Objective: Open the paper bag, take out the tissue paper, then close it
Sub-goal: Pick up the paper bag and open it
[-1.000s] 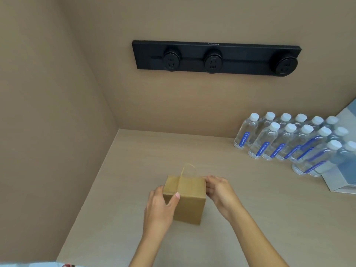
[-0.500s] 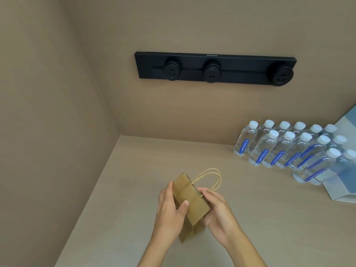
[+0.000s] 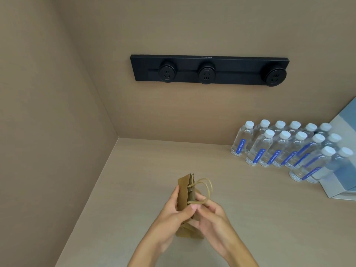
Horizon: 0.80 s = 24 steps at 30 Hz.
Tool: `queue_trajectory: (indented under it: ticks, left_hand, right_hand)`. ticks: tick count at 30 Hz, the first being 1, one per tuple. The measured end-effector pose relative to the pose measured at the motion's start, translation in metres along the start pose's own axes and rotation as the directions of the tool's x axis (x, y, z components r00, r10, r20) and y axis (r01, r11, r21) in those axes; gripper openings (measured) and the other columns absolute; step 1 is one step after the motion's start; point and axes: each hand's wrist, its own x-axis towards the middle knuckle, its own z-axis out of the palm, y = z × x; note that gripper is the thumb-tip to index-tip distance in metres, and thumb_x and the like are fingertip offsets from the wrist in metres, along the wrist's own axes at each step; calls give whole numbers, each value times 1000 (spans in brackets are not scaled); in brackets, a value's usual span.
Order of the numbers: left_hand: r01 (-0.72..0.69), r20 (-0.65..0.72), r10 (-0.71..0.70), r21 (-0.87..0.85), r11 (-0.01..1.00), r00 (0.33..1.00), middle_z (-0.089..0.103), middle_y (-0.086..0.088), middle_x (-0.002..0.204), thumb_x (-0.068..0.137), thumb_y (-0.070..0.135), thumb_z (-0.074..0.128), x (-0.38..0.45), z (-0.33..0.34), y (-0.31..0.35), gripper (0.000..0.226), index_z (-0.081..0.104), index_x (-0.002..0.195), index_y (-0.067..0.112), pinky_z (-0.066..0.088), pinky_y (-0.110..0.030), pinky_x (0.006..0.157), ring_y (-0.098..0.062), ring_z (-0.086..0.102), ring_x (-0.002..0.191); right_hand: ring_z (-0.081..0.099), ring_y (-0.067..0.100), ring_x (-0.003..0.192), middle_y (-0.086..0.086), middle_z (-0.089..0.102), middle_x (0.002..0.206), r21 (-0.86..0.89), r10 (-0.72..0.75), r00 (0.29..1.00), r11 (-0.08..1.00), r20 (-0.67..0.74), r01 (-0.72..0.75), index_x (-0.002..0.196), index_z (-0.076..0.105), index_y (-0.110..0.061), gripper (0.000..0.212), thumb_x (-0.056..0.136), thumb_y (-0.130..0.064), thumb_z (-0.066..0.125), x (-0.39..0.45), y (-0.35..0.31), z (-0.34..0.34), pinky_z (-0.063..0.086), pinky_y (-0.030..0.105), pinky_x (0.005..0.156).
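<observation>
A small brown paper bag (image 3: pixel 183 191) with twisted paper handles (image 3: pixel 207 186) is held above the beige counter (image 3: pixel 250 209), turned so its narrow side faces me. My left hand (image 3: pixel 173 211) wraps the bag's left face, thumb on the near edge. My right hand (image 3: pixel 210 214) pinches the bag's top edge by the handles from the right. The bag's mouth looks pressed flat. No tissue paper shows.
Several clear water bottles (image 3: pixel 285 149) with white caps stand in rows at the back right. A white and blue box (image 3: pixel 344 185) sits at the right edge. A black socket strip (image 3: pixel 210 70) hangs on the back wall. A side wall closes the left.
The bag has been lifted off the counter and turned from broad face to narrow side toward me. Both hands have drawn closer together around its upper part.
</observation>
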Motion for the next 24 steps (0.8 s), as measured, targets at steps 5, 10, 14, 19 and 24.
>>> queue_trajectory:
  ticks: [5, 10, 14, 19, 24]
  left_hand:
    - [3, 13, -1, -206, 979, 1000, 66, -9, 133, 95, -4, 51, -2, -5, 5, 48, 48, 140, 13, 50, -36, 97, -22, 63, 122]
    - [87, -293, -34, 172, 981, 955, 76, -24, 99, 91, -2, 46, -4, -11, 16, 25, 70, 99, -2, 62, -43, 84, -31, 75, 92]
    - [113, -295, 1, 369, 923, 955, 77, -23, 88, 96, 13, 51, -7, -15, 24, 25, 71, 89, 0, 65, -33, 67, -29, 77, 77]
    - [158, -344, 133, 696, 700, 929, 58, -10, 54, 88, 15, 48, -6, -29, 36, 32, 46, 56, 11, 58, -39, 58, -29, 68, 46]
    - [181, -291, 98, 789, 587, 952, 49, -4, 51, 80, 16, 45, -8, -35, 52, 32, 39, 49, 17, 55, -44, 57, -37, 63, 50]
  right_hand:
    - [70, 35, 102, 21, 68, 119, -297, -109, 972, 954, -206, 44, 131, 59, -7, 51, 81, 6, 57, 2, -2, 4, 58, 42, 78]
    - [57, 10, 55, 8, 51, 102, -649, -259, 919, 761, -297, 5, 142, 32, -39, 80, 84, 13, 53, 1, -12, 13, 57, 29, 55]
    - [60, 22, 53, 10, 49, 90, -698, -228, 937, 716, -264, -23, 128, 29, -65, 86, 81, 0, 61, -6, -20, 17, 60, 35, 53]
    - [54, 22, 44, 0, 44, 71, -781, -253, 907, 613, -337, -119, 105, 48, -57, 71, 64, 0, 45, -18, -25, 22, 52, 30, 43]
    - [52, 9, 93, -13, 46, 103, -987, -279, 947, 15, -160, -162, 102, 49, -49, 44, 74, -15, 49, -46, -36, 26, 43, 19, 71]
